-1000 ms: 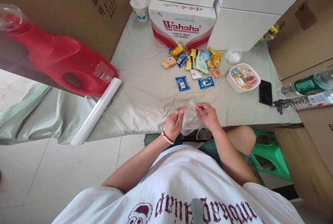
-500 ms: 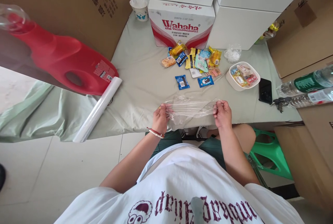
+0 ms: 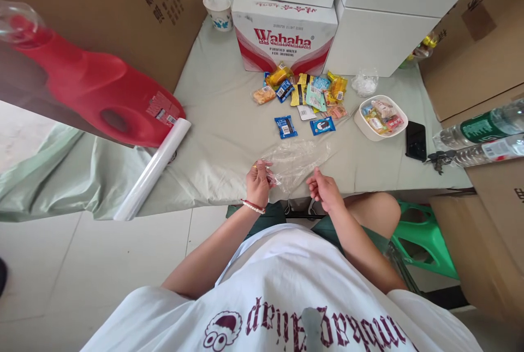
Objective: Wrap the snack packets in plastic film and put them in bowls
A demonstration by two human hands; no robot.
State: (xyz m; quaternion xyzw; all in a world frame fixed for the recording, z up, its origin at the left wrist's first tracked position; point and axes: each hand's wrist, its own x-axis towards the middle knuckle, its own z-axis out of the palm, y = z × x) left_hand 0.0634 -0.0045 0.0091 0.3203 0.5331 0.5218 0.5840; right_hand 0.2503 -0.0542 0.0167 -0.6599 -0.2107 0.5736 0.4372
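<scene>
Your left hand point(image 3: 258, 182) is closed around one end of a clear plastic bag point(image 3: 297, 156), fingers curled and pinching the crumpled film near the front edge of the worktop point(image 3: 221, 133). From that grip the bag spreads out to the right and away from you, lying loose and wrinkled on the pale green cloth. Your right hand point(image 3: 325, 189) sits just beside the bag's near edge, fingers loosely bent with the thumb against the forefinger; you cannot tell from here whether it has hold of any of the film.

Beyond the bag, two blue snack packets point(image 3: 285, 126) lie side by side, and behind them is a heap of mixed wrapped snacks point(image 3: 305, 93) in front of a red-and-white Wahaha box point(image 3: 282, 35). To the right of the heap stands a white bowl point(image 3: 370, 128) filled with more small packets, with a black phone point(image 3: 416, 140) just beside it and a crumpled bit of clear plastic point(image 3: 364, 83) behind it. Off to your left, a roll of clear film point(image 3: 152, 169) lies at an angle on the cloth, touching the base of a big red jug point(image 3: 90, 93). A paper cup point(image 3: 220, 11) stands at the back, left of the box.
</scene>
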